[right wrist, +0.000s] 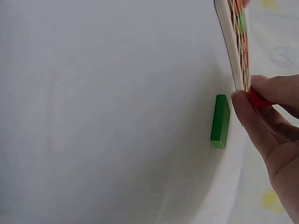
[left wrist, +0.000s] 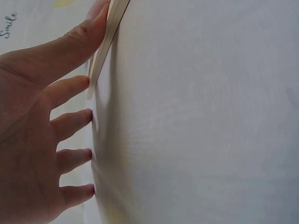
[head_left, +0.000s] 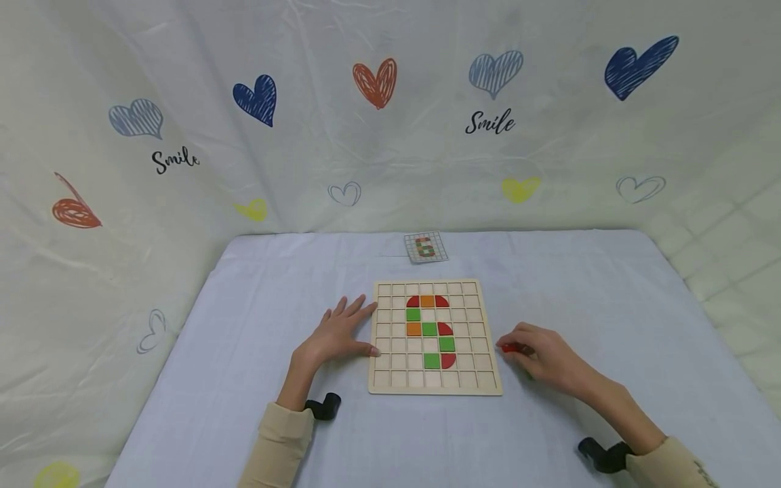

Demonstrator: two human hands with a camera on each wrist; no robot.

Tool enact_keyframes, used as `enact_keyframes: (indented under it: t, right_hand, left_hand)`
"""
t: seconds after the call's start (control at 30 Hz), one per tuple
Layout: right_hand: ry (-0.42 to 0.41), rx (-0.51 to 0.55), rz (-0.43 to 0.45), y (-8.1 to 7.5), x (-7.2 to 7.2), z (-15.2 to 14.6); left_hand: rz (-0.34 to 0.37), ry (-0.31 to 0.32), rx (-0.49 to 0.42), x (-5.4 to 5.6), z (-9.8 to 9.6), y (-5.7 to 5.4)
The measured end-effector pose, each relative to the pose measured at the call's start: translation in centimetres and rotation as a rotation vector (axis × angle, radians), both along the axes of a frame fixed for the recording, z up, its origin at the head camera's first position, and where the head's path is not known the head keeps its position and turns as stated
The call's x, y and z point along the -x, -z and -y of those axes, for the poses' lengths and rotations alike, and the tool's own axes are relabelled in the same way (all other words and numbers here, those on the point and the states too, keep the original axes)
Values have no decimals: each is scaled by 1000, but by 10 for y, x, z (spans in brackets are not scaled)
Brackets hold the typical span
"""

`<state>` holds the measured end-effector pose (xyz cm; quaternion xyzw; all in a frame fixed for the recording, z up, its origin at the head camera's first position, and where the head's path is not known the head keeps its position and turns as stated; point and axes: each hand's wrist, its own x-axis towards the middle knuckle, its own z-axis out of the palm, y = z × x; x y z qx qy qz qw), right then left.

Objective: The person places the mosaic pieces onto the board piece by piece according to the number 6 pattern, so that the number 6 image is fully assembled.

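Observation:
A wooden grid board [head_left: 436, 391] lies on the table, with red quarter-round, green square and orange square tiles set in its cells in an S-like shape. My left hand [head_left: 335, 337] is spread at the board's left side, thumb and index fingertip touching the edge. By the right edge, my right hand [head_left: 543, 352] pinches a red block [right wrist: 259, 99] between thumb and fingers; its full shape is partly covered. Below that hand, a green block [right wrist: 221, 121] rests on the white cloth, mostly hidden in the head view.
Behind the board lies a small card [head_left: 426, 248] printed with a grid and a coloured figure. White cloth [head_left: 244, 305] covers the table. A curtain [head_left: 427, 149] with hearts and "Smile" lettering hangs at the back. Each wrist carries a black device [head_left: 326, 407].

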<state>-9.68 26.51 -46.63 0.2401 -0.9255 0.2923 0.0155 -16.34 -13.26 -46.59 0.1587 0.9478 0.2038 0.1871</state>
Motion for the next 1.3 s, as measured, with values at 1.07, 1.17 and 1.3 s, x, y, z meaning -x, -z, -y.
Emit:
enact_keyframes:
  t: [1.07, 1.17, 1.3]
  right_hand:
    - [-165, 163, 208, -6, 29, 65]
    - [-177, 177, 222, -5, 30, 70]
    - [-185, 188, 230, -5, 33, 79]
  left_hand:
    - [-7, 12, 2, -1, 1, 0]
    - [-6, 15, -1, -1, 1, 0]
    - [-4, 15, -5, 0, 1, 0]
